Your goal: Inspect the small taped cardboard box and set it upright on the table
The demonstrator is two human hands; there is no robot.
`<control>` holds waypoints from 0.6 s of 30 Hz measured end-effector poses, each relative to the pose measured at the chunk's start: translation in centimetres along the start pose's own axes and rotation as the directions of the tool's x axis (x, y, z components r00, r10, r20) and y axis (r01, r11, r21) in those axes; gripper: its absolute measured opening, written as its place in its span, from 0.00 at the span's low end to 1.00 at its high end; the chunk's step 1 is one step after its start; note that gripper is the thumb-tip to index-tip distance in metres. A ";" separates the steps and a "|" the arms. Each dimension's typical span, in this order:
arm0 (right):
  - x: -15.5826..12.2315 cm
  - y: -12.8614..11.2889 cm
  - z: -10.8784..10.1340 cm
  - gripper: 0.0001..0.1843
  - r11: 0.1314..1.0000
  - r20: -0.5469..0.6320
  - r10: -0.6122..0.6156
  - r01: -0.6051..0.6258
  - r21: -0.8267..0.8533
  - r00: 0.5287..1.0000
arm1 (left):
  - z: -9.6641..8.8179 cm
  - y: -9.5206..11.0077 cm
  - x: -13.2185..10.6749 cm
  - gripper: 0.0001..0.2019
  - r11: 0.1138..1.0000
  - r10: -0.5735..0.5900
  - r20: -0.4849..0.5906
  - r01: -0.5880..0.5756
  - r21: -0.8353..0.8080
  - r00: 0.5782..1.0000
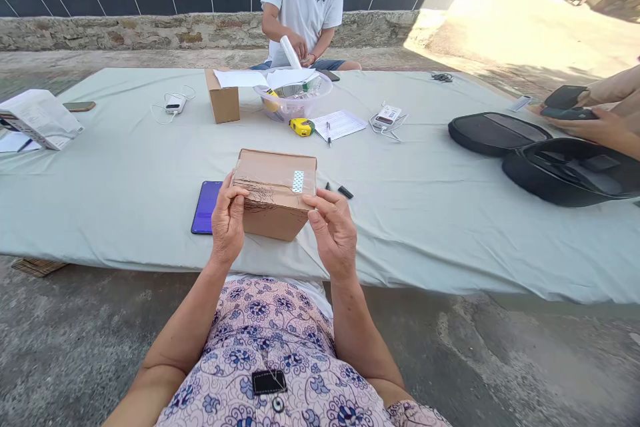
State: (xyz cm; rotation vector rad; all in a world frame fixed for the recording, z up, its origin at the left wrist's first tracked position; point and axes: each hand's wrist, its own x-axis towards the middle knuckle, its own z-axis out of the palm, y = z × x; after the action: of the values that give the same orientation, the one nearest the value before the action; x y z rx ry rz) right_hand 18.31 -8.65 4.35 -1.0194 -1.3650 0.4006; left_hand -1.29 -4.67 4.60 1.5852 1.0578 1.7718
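A brown cardboard box point(273, 220) is between my two hands near the table's front edge. Clear tape, dark scribbled lines and a blue-and-white patterned sticker point(298, 181) show on its top. My left hand point(230, 220) grips the left edge, thumb and fingers closed on it. On the opposite side my right hand point(333, 227) holds the front right corner the same way. A phone with a blue screen point(204, 210) lies partly behind my left hand. Just beyond my right hand are a black marker point(328, 187) and a black cap-like piece point(345, 193).
Farther back stand a clear plastic basin point(295, 109), another cardboard box point(223, 103), a yellow tape measure point(302, 127) and a written sheet point(345, 125). An open black case point(560, 173) lies right, near another person's hands. A person in a white shirt point(305, 3) sits opposite.
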 end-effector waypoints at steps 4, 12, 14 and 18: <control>-0.1 -0.1 -0.1 0.11 1.000 0.009 -0.021 0.021 -0.016 1.000 | -0.2 -0.4 0.0 0.14 0.999 -0.007 0.019 0.008 -0.037 1.000; 0.2 0.7 -0.8 0.20 0.999 0.015 -0.048 0.048 -0.012 0.999 | -1.0 -2.1 0.8 0.16 0.993 -0.044 0.051 0.049 -0.104 0.998; 0.3 1.2 -1.1 0.33 0.997 -0.014 -0.040 0.039 -0.073 0.999 | -1.0 -2.3 0.9 0.17 0.991 -0.045 0.062 0.052 -0.119 0.997; 0.6 2.3 -1.6 0.60 0.996 0.071 -0.017 0.023 -0.082 0.997 | -1.4 -2.9 1.0 0.16 0.988 -0.029 0.104 0.044 -0.148 0.994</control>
State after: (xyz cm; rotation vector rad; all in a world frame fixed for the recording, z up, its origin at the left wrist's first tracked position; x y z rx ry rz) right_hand 20.59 -7.54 3.11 -1.0674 -1.4637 0.3707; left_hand -3.14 -2.57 2.79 1.5361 0.8790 1.6864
